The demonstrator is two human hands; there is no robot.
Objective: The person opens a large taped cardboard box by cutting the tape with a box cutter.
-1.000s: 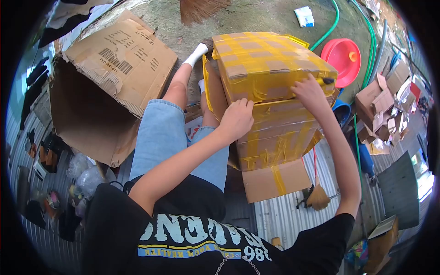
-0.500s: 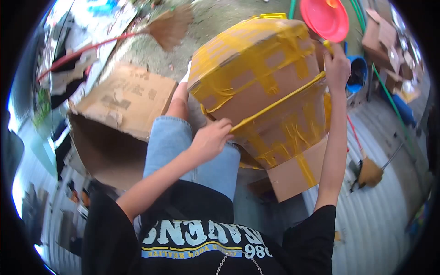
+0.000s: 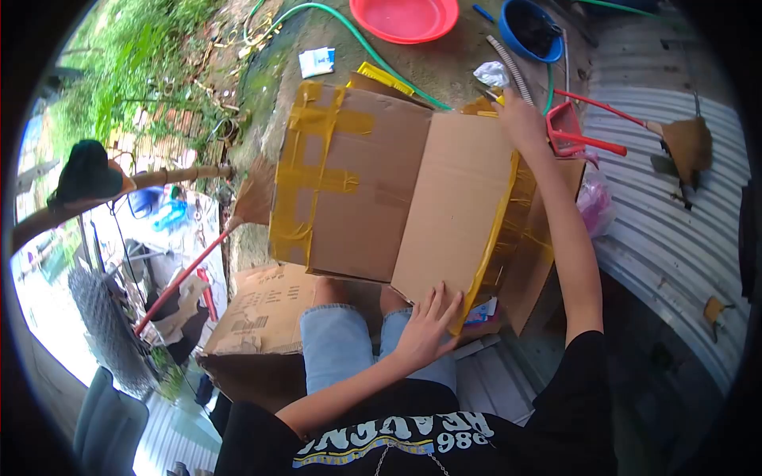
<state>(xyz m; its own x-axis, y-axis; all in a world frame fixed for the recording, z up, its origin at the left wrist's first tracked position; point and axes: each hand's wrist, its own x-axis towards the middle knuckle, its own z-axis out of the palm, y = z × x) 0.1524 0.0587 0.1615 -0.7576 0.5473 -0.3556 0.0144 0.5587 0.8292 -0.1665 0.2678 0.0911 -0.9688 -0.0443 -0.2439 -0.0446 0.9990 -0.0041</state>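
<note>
A large cardboard box (image 3: 365, 170) covered in strips of yellow tape stands tilted over my knees. One long flap (image 3: 456, 198) is spread out flat towards the right, with yellow tape along its edge. My left hand (image 3: 429, 321) lies on the near corner of this flap, fingers stretched out and touching the cardboard. At the flap's far corner, my right hand (image 3: 524, 123) is closed around a small yellow tool (image 3: 495, 97); its kind is too small to make out. Beside my left leg lies a second, untaped cardboard box (image 3: 266, 309), its dark opening facing me.
A pink basin (image 3: 405, 17) and a blue basin (image 3: 530, 30) stand at the back. A green hose (image 3: 349, 28) crosses the ground. Near my right arm is a red dustpan (image 3: 565, 127). Brooms lie left (image 3: 254, 194) and right (image 3: 686, 147), the latter on corrugated metal.
The taped box has turned, so its flap now lies spread open towards the right. My left hand has gone from gripping the edge to lying flat on the flap. The view has shifted.
</note>
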